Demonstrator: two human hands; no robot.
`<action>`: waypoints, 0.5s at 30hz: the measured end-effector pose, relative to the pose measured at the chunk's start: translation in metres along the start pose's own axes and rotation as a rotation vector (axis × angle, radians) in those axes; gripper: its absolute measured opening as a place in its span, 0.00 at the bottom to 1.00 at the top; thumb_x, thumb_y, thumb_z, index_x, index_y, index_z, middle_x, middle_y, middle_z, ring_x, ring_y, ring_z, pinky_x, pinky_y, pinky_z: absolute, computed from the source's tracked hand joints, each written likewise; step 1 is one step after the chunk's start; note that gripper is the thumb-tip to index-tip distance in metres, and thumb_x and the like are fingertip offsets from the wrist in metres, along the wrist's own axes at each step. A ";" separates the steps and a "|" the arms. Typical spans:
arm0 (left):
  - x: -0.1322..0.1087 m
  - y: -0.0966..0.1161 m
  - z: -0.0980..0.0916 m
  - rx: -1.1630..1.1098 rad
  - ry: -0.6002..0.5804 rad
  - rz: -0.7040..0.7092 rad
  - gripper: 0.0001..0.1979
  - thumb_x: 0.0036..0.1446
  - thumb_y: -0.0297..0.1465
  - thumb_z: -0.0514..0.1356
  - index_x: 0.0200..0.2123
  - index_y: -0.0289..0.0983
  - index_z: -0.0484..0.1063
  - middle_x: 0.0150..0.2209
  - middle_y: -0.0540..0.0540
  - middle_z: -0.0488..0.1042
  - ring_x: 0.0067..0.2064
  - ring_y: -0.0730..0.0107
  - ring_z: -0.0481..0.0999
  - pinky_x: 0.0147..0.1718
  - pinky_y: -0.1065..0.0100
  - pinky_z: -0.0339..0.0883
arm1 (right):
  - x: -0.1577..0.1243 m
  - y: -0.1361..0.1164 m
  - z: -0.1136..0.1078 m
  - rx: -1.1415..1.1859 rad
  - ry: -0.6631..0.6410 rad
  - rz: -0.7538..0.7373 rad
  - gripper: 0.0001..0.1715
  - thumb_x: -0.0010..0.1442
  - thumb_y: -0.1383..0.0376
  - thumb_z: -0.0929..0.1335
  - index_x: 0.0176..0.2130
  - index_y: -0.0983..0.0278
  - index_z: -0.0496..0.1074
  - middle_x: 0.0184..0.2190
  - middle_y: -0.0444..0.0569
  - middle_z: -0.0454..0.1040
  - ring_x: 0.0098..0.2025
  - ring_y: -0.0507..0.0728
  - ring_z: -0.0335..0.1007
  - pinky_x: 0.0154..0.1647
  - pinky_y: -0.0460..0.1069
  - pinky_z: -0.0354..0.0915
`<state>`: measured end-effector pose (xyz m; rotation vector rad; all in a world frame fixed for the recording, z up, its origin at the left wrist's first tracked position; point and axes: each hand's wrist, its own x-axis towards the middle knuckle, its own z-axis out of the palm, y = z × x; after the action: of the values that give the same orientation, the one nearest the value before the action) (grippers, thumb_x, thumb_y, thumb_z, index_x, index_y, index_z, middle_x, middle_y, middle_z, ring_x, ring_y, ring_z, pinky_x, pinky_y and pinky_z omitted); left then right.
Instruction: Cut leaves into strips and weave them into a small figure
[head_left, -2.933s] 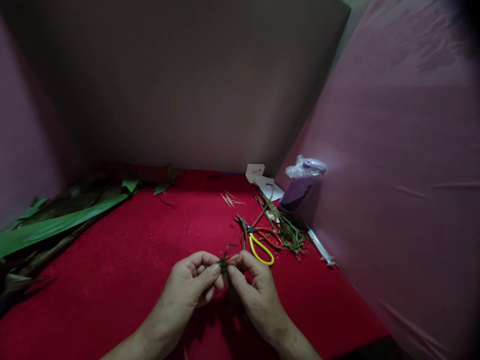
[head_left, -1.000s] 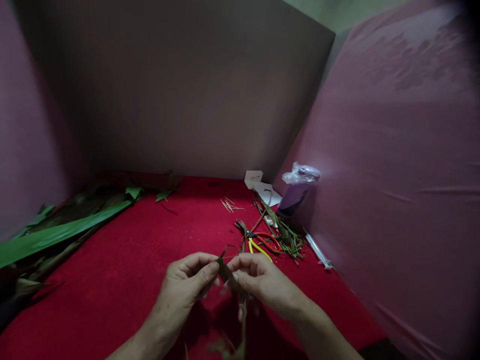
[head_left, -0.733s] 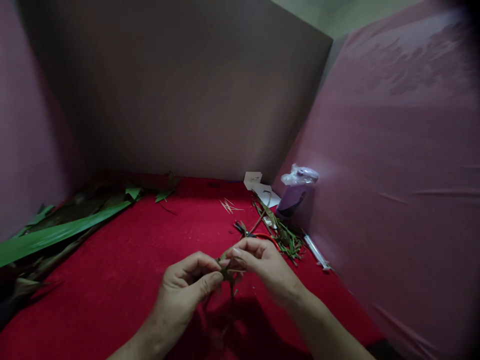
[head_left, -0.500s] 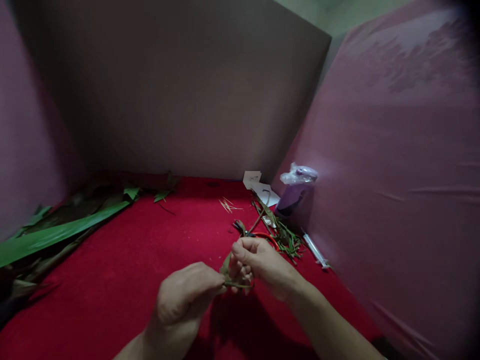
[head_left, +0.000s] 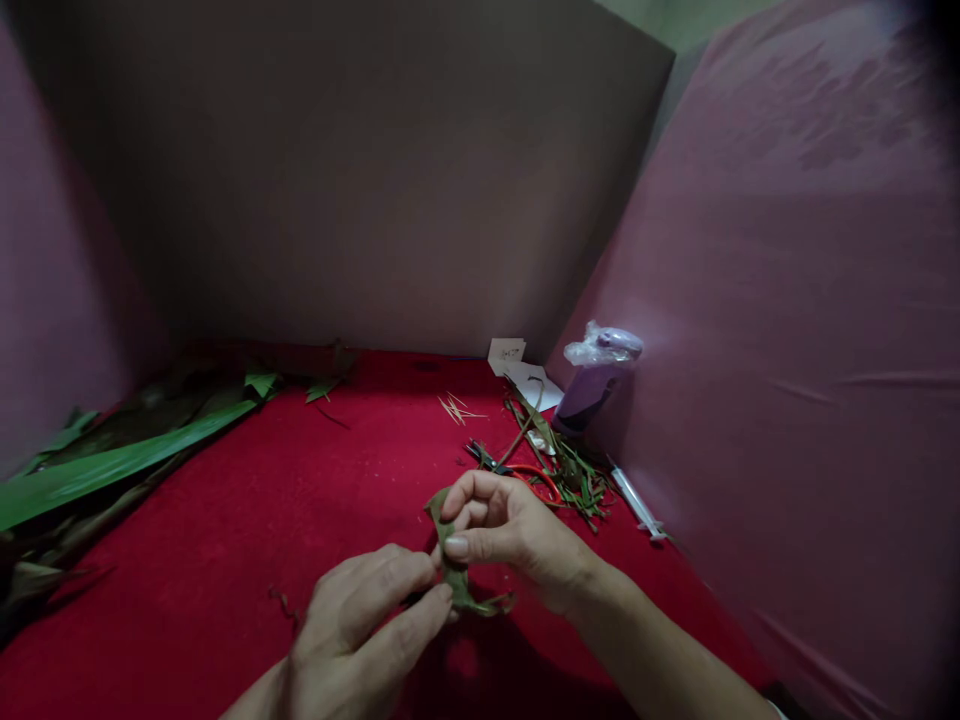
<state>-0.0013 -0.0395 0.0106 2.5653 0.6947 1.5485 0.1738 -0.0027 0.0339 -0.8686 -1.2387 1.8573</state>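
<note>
A dull green-brown piece of leaf (head_left: 456,578), curled at its lower end, is between my two hands above the red cloth. My right hand (head_left: 506,530) pinches it from the right, thumb in front and fingers behind. On the other side my left hand (head_left: 375,610) grips its lower left edge between thumb and fingers; some of those fingertips are hidden. Just beyond my right hand lie red-handled scissors (head_left: 536,482), partly covered by that hand. Beside them is a pile of leaf scraps and stems (head_left: 577,475).
Long green leaves (head_left: 127,462) lie along the left side. Toothpicks (head_left: 456,407) are scattered at the back, near white papers (head_left: 536,385). A purple bottle (head_left: 592,390) with a plastic-wrapped top and a syringe (head_left: 636,502) stand and lie by the right wall.
My right hand has shifted its fingers on the leaf, which now shows more of its upper part. The left hand has turned and lowered slightly. A dark, thin scrap shows left of it.
</note>
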 end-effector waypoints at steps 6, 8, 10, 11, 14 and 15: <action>0.003 -0.001 -0.004 0.084 0.042 -0.004 0.07 0.58 0.24 0.54 0.36 0.37 0.71 0.28 0.47 0.75 0.28 0.71 0.74 0.24 0.72 0.67 | -0.001 -0.010 0.006 -0.066 0.017 -0.118 0.19 0.41 0.69 0.76 0.33 0.65 0.67 0.26 0.41 0.70 0.28 0.49 0.68 0.28 0.43 0.63; 0.007 0.001 -0.006 0.096 0.054 -0.017 0.07 0.58 0.24 0.54 0.35 0.37 0.71 0.27 0.48 0.75 0.27 0.72 0.74 0.24 0.73 0.67 | -0.003 -0.010 0.007 -0.088 0.014 -0.183 0.18 0.42 0.70 0.75 0.33 0.65 0.68 0.27 0.41 0.70 0.29 0.48 0.67 0.30 0.43 0.63; 0.010 0.001 -0.007 0.088 0.045 -0.017 0.06 0.58 0.25 0.54 0.35 0.38 0.70 0.28 0.48 0.76 0.28 0.72 0.74 0.24 0.73 0.67 | -0.005 -0.009 0.008 -0.114 0.020 -0.256 0.16 0.44 0.70 0.75 0.32 0.64 0.68 0.28 0.42 0.71 0.30 0.48 0.67 0.32 0.44 0.63; 0.011 0.001 -0.008 0.086 0.039 -0.021 0.06 0.58 0.26 0.53 0.35 0.38 0.70 0.28 0.48 0.77 0.28 0.72 0.74 0.25 0.73 0.67 | -0.007 -0.008 0.009 -0.129 0.022 -0.281 0.14 0.45 0.70 0.74 0.32 0.64 0.68 0.28 0.43 0.72 0.31 0.49 0.67 0.33 0.44 0.64; 0.009 -0.001 -0.009 0.093 0.011 -0.028 0.07 0.59 0.27 0.52 0.36 0.38 0.69 0.28 0.47 0.77 0.29 0.71 0.75 0.26 0.73 0.68 | -0.014 -0.007 0.011 -0.185 0.008 -0.338 0.10 0.49 0.71 0.72 0.32 0.63 0.68 0.30 0.44 0.74 0.31 0.50 0.69 0.32 0.46 0.64; 0.008 -0.002 -0.009 0.099 0.000 -0.033 0.07 0.59 0.26 0.51 0.36 0.38 0.69 0.28 0.46 0.77 0.29 0.71 0.75 0.27 0.72 0.68 | -0.016 -0.007 0.012 -0.216 0.001 -0.367 0.09 0.50 0.71 0.72 0.32 0.63 0.69 0.30 0.44 0.74 0.32 0.51 0.69 0.33 0.46 0.64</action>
<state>-0.0063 -0.0361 0.0212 2.6083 0.8297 1.5415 0.1732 -0.0199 0.0466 -0.6960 -1.5049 1.4513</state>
